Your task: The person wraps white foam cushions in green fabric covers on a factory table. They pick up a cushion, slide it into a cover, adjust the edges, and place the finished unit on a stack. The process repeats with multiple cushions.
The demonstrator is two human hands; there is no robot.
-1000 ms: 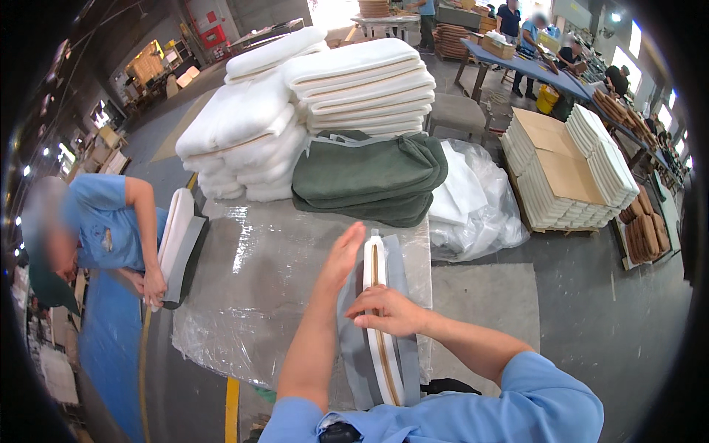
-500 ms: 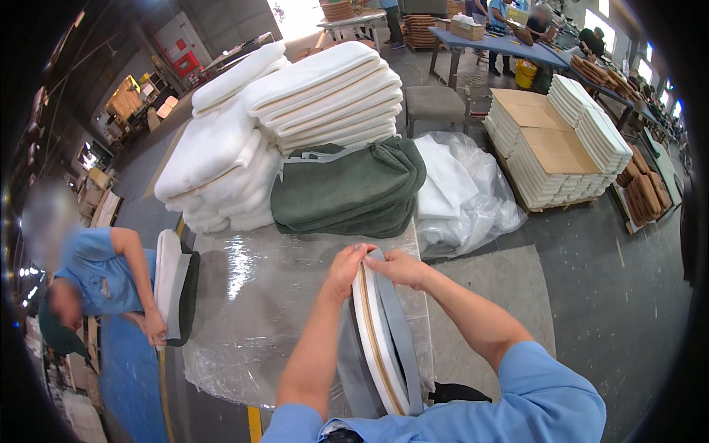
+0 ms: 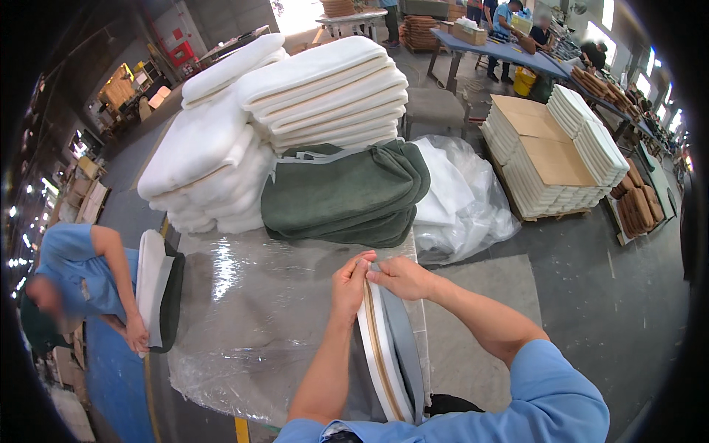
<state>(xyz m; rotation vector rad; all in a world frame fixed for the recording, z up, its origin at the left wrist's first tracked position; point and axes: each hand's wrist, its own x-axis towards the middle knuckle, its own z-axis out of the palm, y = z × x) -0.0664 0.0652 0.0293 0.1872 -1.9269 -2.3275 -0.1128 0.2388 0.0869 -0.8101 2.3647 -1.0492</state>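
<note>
A long cushion (image 3: 382, 354) stands on edge against my body, white padding around a tan core layer, with grey fabric flaps (image 3: 405, 336) along its sides. At its far end my left hand (image 3: 349, 286) is closed, fingers pressed together on the cushion's tip. From the right, my right hand (image 3: 399, 277) pinches the same end, its thumb and fingers meeting the left hand. What lies exactly between the fingertips is hidden. Beyond the hands, a pile of dark green fabric covers (image 3: 343, 193) with grey edging lies on the plastic-wrapped table (image 3: 244, 325).
White padded cushions (image 3: 317, 88) are stacked high at the table's far side. A co-worker (image 3: 103, 277) at left holds a similar cushion (image 3: 156, 288). Clear plastic and white sheets (image 3: 465, 210) lie at the far right corner. A pallet of white pads (image 3: 546, 159) stands farther right.
The view has shifted slightly. Both hands stay at the cushion's far end; my left fingers now point up straighter and closer together.
</note>
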